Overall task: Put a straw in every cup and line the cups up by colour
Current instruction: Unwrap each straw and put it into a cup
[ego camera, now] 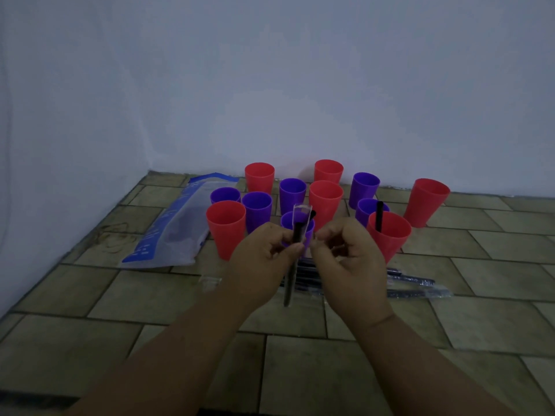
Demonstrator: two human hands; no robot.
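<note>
Left grip [264,253] is clenched around the middle of a black plastic straw in a clear film wrapper [298,231], thumb and curled fingers holding it nearly upright, its lower end hanging below the hand and the loose wrapper top standing above the straw's tip. Right grip [345,253] is curled too, its fingertips drawn together just beside the wrapper; whether they pinch the film I cannot tell.

Directly behind the held straw stands a purple plastic cup [289,220], partly hidden by both hands. To its right is a red plastic cup [390,235] with a black straw [379,216] standing in it. A second red cup [225,229] stands to the left, and more red and purple cups crowd behind, mixed in colour, toward the pale wall [270,85].

Wrapped black straws [414,286] lie on the tiled floor [330,370] beneath and right of the hands. A clear plastic bag with blue print [177,229] lies left of the cups.
</note>
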